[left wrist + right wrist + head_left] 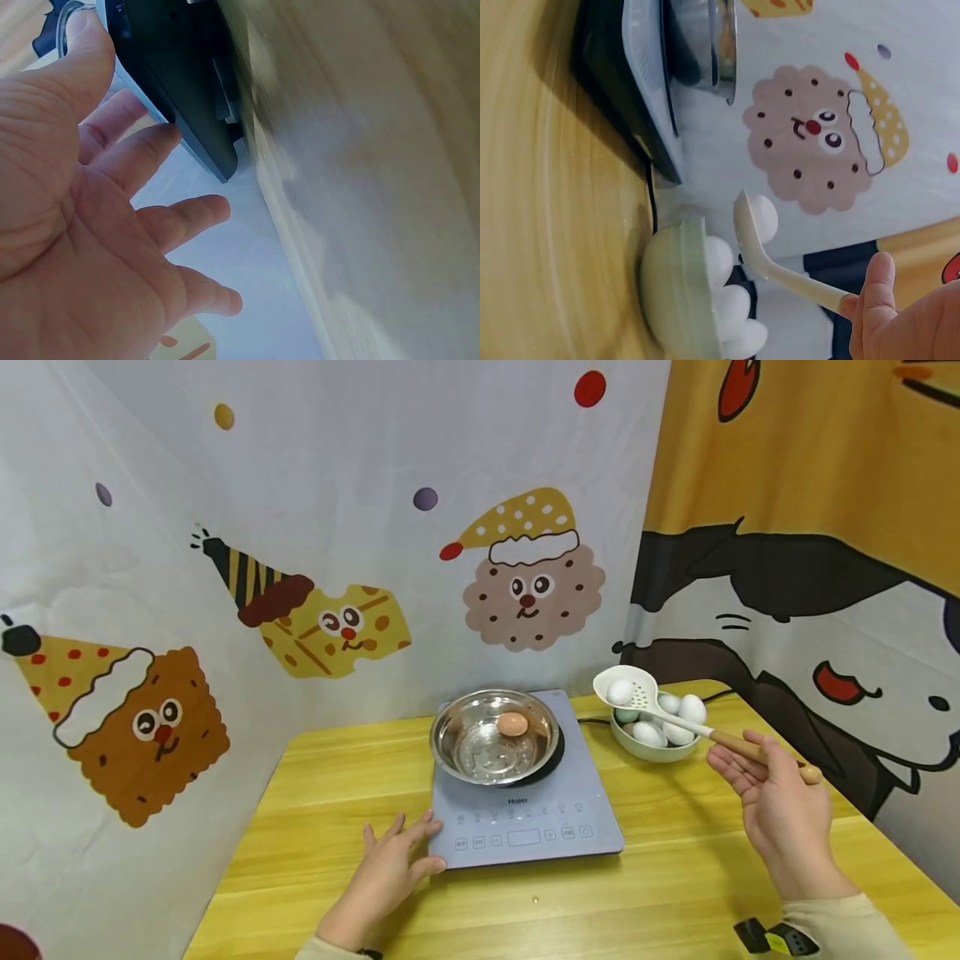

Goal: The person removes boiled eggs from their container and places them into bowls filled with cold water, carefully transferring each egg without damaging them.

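My right hand (787,814) holds a slotted spoon (643,693) by its wooden handle. A white egg (620,692) sits in the spoon's head, which hangs above the near-cooker side of a pale green bowl (671,289) of eggs. My left hand (386,868) rests at the front left corner of an induction cooker (525,827); its fingers are spread, with the thumb and some fingertips touching the cooker's edge (199,146). On the cooker stands a steel basin (450,752), and a brown egg (513,724) lies inside it.
The cooker and bowl stand on a yellow wooden table (330,777). A black cord (594,721) runs behind the bowl from the cooker. Printed cloth (360,510) hangs close behind the table and along both sides.
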Action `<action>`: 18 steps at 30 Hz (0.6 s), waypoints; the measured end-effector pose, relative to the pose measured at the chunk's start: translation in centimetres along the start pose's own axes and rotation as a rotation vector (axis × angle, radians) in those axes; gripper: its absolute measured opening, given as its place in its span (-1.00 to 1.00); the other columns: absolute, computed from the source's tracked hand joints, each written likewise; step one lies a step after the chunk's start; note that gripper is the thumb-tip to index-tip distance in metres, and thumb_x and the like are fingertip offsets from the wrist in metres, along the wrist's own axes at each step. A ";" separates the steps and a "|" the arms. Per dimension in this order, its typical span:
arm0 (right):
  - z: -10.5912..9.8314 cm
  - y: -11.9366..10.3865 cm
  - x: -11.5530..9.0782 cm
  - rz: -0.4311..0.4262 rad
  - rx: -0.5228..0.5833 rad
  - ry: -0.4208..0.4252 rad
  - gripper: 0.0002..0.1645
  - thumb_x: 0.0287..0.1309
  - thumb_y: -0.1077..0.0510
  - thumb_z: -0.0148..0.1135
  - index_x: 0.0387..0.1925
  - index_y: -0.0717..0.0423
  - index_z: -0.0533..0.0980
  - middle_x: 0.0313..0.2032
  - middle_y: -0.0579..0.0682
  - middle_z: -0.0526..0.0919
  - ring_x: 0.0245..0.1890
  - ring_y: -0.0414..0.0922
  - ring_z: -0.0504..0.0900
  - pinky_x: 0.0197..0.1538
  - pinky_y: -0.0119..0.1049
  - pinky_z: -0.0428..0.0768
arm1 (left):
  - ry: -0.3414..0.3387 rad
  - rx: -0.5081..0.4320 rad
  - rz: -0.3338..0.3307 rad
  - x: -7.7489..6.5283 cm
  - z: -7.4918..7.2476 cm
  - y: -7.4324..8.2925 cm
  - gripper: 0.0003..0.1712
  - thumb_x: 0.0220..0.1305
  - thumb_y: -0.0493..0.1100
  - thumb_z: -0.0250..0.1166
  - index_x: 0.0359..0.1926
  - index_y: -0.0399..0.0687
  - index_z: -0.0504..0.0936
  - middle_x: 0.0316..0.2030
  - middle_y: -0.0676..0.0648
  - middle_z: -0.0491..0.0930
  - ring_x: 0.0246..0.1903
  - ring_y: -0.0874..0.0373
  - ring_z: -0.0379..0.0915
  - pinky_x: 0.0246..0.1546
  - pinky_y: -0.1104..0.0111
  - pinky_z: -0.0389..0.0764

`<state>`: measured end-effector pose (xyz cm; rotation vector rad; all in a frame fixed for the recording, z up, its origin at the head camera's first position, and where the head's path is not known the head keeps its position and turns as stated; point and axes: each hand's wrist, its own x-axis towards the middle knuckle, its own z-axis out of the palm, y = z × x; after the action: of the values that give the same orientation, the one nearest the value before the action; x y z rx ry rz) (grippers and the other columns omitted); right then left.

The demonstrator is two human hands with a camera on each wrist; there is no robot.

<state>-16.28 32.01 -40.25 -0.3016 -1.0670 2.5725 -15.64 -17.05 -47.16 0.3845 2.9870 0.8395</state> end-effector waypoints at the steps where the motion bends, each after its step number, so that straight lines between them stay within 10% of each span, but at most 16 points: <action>1: -0.2 0.0 0.2 0.010 0.011 0.016 -0.71 0.52 0.05 0.29 0.12 0.11 0.64 -0.10 0.17 0.87 -0.17 0.05 0.90 -0.07 -0.11 0.85 | 0.001 0.001 0.002 0.0 0.0 0.0 -0.31 0.18 0.10 0.53 0.32 0.05 0.68 0.48 -0.08 0.52 0.51 -0.50 0.27 0.42 -0.68 -0.24; 18: -1.7 0.4 0.3 0.187 0.207 0.103 -0.67 0.58 -0.02 0.21 0.11 0.14 0.57 -0.15 0.29 0.70 -0.01 0.14 0.86 0.19 -0.10 0.78 | 0.006 -0.007 0.010 -0.1 -0.1 0.0 -0.30 0.17 0.12 0.53 0.32 0.05 0.69 0.46 -0.05 0.55 0.49 -0.50 0.30 0.41 -0.69 -0.22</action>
<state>-16.09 32.96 -41.76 -0.4953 -0.7602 2.7695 -15.58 -17.07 -47.07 0.3974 2.9899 0.8528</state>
